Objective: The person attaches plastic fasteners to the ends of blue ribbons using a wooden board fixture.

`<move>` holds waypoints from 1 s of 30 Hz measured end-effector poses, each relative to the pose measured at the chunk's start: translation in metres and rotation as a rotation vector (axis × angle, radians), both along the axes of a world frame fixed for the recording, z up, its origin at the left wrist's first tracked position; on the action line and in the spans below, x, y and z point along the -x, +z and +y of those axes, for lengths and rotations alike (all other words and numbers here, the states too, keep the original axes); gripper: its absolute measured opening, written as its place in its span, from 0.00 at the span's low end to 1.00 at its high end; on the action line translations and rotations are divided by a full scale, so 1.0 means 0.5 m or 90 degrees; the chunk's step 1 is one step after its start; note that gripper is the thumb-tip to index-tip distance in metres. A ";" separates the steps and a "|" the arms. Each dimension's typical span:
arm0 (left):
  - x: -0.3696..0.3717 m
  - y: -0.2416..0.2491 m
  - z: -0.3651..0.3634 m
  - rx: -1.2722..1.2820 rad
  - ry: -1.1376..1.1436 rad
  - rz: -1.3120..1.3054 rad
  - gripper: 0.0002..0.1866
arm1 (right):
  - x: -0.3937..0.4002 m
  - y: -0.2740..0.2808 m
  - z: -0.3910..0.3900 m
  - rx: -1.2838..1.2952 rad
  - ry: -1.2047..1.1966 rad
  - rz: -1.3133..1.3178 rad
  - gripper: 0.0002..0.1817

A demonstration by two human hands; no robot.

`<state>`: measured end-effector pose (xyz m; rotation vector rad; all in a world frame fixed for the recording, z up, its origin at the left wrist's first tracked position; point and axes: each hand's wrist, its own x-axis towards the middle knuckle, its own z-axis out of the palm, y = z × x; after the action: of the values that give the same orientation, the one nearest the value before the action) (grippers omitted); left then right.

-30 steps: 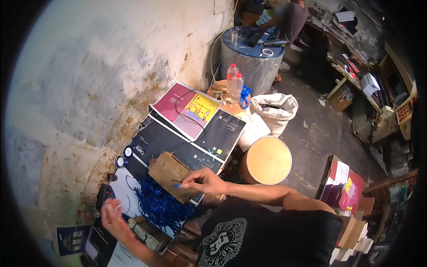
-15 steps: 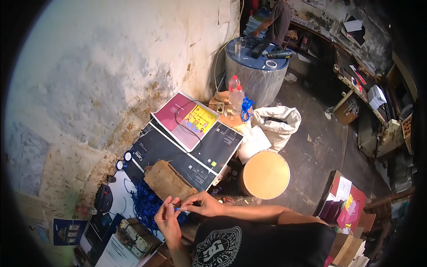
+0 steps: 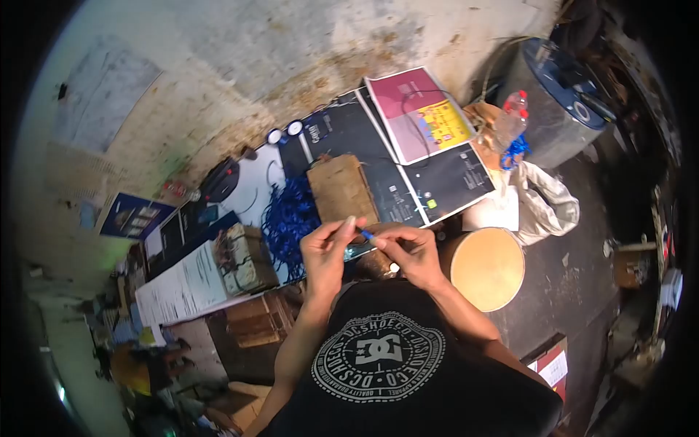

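My left hand [image 3: 326, 253] and my right hand [image 3: 409, 255] meet in front of my chest, fingertips pinched and close together. A small dark-blue strip [image 3: 366, 234] stretches between them, and both hands grip it. Its exact kind is too small to make out. Just beyond the fingers lies a worn brown block [image 3: 341, 186] on the worktable. To the left of it spreads a tangled heap of blue cords or ribbons [image 3: 287, 222].
Black printed sheets [image 3: 378, 167] and a pink-and-yellow poster [image 3: 400, 109] cover the table by the wall. Two spools [image 3: 284, 132] and a strapped bundle [image 3: 246, 258] sit further left. A round drum [image 3: 486, 269], a white sack [image 3: 550, 207] and plastic bottles [image 3: 512, 120] stand to the right.
My view has swung to the right, so the table and wall appear turned and the person at the back is out of sight. Both hands still pinch the blue strip.
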<state>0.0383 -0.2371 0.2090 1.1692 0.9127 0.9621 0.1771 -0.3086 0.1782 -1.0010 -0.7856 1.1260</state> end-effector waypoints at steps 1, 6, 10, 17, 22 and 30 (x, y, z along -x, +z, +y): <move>0.001 -0.004 -0.001 -0.014 -0.013 0.007 0.08 | 0.003 0.009 0.003 0.006 -0.004 0.002 0.04; -0.003 -0.010 -0.010 -0.012 0.008 -0.024 0.08 | 0.018 0.015 0.022 0.012 0.008 0.058 0.05; -0.006 -0.018 -0.015 -0.030 0.034 0.002 0.09 | 0.023 0.013 0.030 0.025 0.009 0.072 0.05; -0.015 -0.033 -0.020 -0.026 0.059 -0.052 0.10 | 0.038 0.011 0.038 0.041 0.002 0.068 0.05; -0.011 -0.017 -0.026 -0.040 0.018 0.015 0.13 | 0.043 0.001 0.044 0.036 -0.014 0.052 0.04; 0.017 -0.050 -0.011 0.018 0.015 0.003 0.09 | 0.053 0.000 0.047 0.046 0.009 0.035 0.04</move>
<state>0.0300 -0.2427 0.1841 1.1396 0.9433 0.9630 0.1505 -0.2850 0.1781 -1.0215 -0.7125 1.1965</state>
